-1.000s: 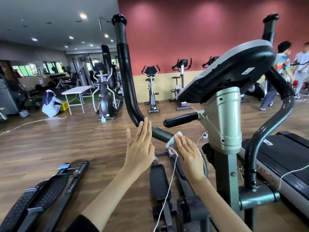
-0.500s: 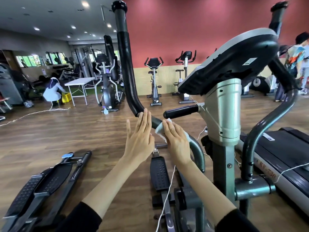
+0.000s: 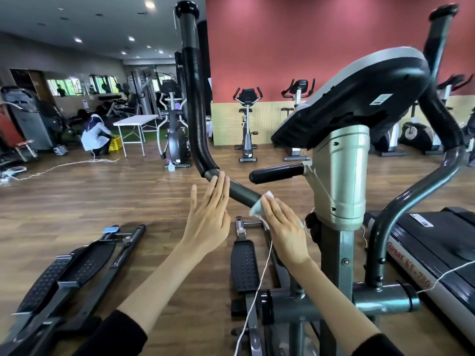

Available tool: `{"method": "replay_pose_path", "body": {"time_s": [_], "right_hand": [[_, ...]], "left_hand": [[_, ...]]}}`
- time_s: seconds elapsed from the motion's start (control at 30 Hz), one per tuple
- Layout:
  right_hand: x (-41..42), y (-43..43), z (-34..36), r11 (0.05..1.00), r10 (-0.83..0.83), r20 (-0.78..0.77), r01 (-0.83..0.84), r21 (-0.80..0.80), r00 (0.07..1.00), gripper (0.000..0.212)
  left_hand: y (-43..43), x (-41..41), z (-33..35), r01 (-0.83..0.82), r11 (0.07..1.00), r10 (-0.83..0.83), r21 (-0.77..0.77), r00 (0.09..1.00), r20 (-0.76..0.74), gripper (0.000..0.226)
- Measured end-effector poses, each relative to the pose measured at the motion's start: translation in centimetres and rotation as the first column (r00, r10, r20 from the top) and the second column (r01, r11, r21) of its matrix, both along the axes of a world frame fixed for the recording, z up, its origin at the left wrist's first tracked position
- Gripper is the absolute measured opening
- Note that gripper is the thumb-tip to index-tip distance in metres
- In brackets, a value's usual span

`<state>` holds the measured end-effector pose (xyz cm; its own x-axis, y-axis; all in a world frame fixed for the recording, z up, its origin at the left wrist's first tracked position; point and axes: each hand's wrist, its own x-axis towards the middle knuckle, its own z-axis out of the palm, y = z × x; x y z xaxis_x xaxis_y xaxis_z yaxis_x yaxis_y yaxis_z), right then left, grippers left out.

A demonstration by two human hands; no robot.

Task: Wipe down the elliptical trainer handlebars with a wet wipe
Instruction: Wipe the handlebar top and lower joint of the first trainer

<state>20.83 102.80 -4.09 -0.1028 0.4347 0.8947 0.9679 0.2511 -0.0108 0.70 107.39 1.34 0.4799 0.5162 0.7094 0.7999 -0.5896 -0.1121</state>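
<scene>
Wooden floor (image 3: 102, 196) and a red wall (image 3: 308, 42) lie behind the elliptical trainer (image 3: 339, 170); the left hand (image 3: 208, 222) stands flat, fingers straight and together, tips touching the left handlebar (image 3: 194, 104) just below its black foam; the right hand (image 3: 282, 227) lays nearly straight fingers over the wet wipe (image 3: 259, 205), pressing it on the bar's grey lower stretch; its thumb is hidden.

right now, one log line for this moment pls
step: wiping handlebar | left hand: flat, fingertips on handlebar | right hand: presses wipe on handlebar, lower down
</scene>
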Motion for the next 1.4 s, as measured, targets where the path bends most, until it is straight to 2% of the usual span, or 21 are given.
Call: {"method": "replay_pose_path", "body": {"time_s": [0.17, 0.3, 0.5, 0.67, 0.8, 0.9, 1.03, 1.17, 1.4], "right_hand": [[0.5, -1.0, -0.9, 1.0, -0.024, -0.081, 0.024, -0.002, 0.996, 0.064], [-0.7, -0.3, -0.1, 1.0, -0.015, -0.112, 0.014, -0.013, 0.994, 0.067], [-3.1, 1.6, 1.2, 1.0, 0.011, -0.085, -0.01, 0.01, 0.996, 0.065], [-1.8, 0.9, 0.6, 0.999, 0.04, -0.092, -0.042, -0.018, 0.995, 0.067], [0.7, -1.4, -2.1, 0.995, -0.005, -0.243, -0.02, -0.101, 0.97, 0.066], [1.6, -3.9, -5.1, 0.988, -0.047, -0.42, -0.021, -0.155, 0.906, 0.05], [1.1, -5.6, -7.2, 0.978, -0.092, -0.549, -0.029, -0.208, 0.831, 0.053], [1.1, -5.3, -6.6, 0.975, -0.13, -0.511, 0.016, -0.221, 0.85, 0.049], [1.4, -2.7, -4.0, 0.988, -0.018, -0.394, -0.045, -0.15, 0.919, 0.053]], "left_hand": [[-1.0, 1.0, -0.9, 0.018, 1.0, -0.019, -0.012, 0.999, -0.032, 0.068], [-1.5, 1.7, -1.2, 0.013, 0.999, -0.014, -0.03, 0.999, -0.036, 0.068], [-1.7, 2.6, -1.4, 0.013, 0.999, -0.013, -0.041, 1.0, -0.005, 0.071], [-2.2, 3.7, -2.0, 0.028, 0.999, -0.028, -0.036, 1.0, -0.012, 0.068], [-3.1, 5.0, -3.1, 0.06, 0.997, -0.062, -0.039, 0.997, -0.045, 0.067], [-3.6, 5.9, -3.9, 0.076, 0.996, -0.079, -0.049, 0.994, -0.077, 0.067], [-4.0, 6.8, -4.8, 0.083, 0.994, -0.09, -0.071, 0.99, -0.11, 0.068], [-4.4, 7.1, -5.0, 0.061, 0.994, -0.072, -0.092, 0.99, -0.12, 0.068], [-4.6, 7.0, -4.7, 0.059, 0.992, -0.073, -0.112, 0.99, -0.118, 0.069]]}}
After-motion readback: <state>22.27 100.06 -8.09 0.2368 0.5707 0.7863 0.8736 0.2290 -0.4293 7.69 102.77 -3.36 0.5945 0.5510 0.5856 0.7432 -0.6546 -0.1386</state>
